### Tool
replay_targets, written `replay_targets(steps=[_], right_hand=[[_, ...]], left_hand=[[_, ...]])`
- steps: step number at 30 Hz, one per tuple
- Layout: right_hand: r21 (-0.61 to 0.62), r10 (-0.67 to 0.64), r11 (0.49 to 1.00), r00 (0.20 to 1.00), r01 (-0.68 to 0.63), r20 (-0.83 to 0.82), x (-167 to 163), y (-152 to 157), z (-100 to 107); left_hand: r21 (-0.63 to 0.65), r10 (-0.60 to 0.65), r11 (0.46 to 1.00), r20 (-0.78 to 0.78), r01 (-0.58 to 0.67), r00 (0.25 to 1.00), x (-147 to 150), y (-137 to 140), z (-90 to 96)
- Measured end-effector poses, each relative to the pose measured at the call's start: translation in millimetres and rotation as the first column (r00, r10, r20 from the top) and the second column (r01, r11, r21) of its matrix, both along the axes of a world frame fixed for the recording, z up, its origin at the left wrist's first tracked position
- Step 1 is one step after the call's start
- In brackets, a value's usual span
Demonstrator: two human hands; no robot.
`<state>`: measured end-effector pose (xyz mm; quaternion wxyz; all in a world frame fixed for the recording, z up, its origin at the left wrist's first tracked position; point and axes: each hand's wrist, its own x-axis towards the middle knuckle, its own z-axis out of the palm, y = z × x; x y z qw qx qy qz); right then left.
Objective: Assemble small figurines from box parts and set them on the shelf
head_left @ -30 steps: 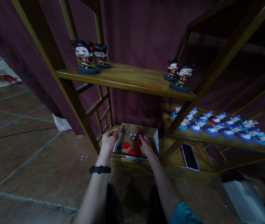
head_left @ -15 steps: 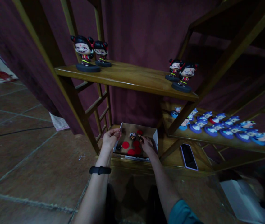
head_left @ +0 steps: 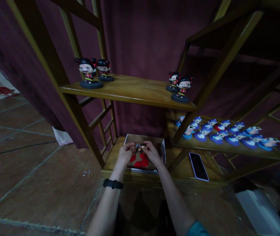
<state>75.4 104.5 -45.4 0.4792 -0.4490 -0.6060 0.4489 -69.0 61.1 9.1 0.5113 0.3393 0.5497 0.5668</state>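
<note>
Both hands are close together over a shallow cardboard box [head_left: 163,151] on the low shelf. My right hand [head_left: 152,154] is pinched on a small dark figurine [head_left: 143,147], which lies toward the left between the hands. My left hand [head_left: 126,153] has its fingers curled together just left of it; what they hold, if anything, is too small to make out. A black-and-white figurine [head_left: 138,146] shows beside the fingers, partly overlapped by the other one. Several round red pieces [head_left: 138,164] lie on the box's floor below the hands.
Dark-haired figurines [head_left: 87,72] on round bases stand at both ends of the upper shelf [head_left: 135,88]. Rows of blue and white figurines [head_left: 218,136] fill the right shelf. A phone [head_left: 199,166] lies right of the box. Wooden posts [head_left: 80,121] frame the bay.
My left hand has moved right from the box's left rim, toward my right hand. My right hand has lifted the small dark figurine to the middle. The view has shifted slightly.
</note>
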Motion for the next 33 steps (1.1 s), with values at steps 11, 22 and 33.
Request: replay_targets(steps=[11, 22, 33], right_hand=[[0.017, 0.232, 0.972, 0.956, -0.233, -0.181, -6.5, -16.3, 12.9], [0.109, -0.144, 0.989, 0.778, 0.098, 0.611, 6.4, 3.1, -31.1], [0.000, -0.132, 0.989, 0.866, 0.151, 0.483, -3.5, -6.6, -22.5]], left_hand=[[0.037, -0.056, 0.998, 0.125, 0.052, 0.991, 17.3, -3.6, -7.9], [-0.019, 0.156, 0.987, 0.335, -0.158, 0.929, -10.5, 1.2, -6.0], [-0.007, 0.120, 0.992, 0.302, -0.123, 0.946, -3.1, 1.7, -11.8]])
